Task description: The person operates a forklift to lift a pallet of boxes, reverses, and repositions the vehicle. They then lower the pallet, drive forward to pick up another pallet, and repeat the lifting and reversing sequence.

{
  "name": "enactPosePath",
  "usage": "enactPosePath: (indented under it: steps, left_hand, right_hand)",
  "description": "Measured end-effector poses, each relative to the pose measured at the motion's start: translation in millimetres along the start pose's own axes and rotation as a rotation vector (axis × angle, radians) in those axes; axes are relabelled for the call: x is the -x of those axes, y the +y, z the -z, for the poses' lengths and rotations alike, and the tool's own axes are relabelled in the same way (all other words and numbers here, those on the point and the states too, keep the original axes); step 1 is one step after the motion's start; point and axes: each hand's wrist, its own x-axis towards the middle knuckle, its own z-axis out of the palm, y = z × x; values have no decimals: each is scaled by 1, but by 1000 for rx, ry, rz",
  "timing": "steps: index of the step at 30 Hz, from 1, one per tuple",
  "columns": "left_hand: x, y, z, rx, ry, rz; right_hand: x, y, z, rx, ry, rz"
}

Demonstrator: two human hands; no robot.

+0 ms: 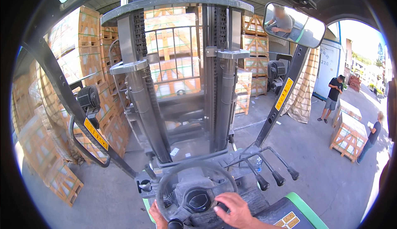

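Observation:
The black steering wheel [177, 167] of a forklift is in front of me, low in the middle of the head view. At its lower left rim is my left hand [158, 215], closed around the rim, its fingers partly hidden. My right hand [235, 209] is closed at the lower right of the wheel, with a dark part of it under the curled fingers. A round black knob [175, 224] shows at the wheel's bottom edge. To the right stand several levers with black knobs [278, 178]. Ahead rises the grey mast [138, 84] with its chains.
Stacked wooden crates [89, 43] wrapped in film stand ahead and left; one crate [65, 185] sits at the lower left. At right, a person [331, 96] in dark clothes and another person [374, 134] stand by low crates [348, 136]. A mirror [294, 25] hangs at upper right.

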Motion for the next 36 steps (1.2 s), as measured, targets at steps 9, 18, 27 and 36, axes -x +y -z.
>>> enactPosePath:
  steps: [9,18,27,36]
  left_hand:
    - [-18,-30,14,-5,-25,-158]
    - [-38,-52,20,-37,-9,-190]
    - [-22,-48,25,281,-35,32]
    - [-21,-21,35,192,-63,93]
  right_hand:
    - [31,-75,-144,-144,-79,213]
    - [74,-38,-72,-9,-18,136]
    - [-40,34,-34,213,383,-47]
    - [-139,-34,-136,72,354,37]
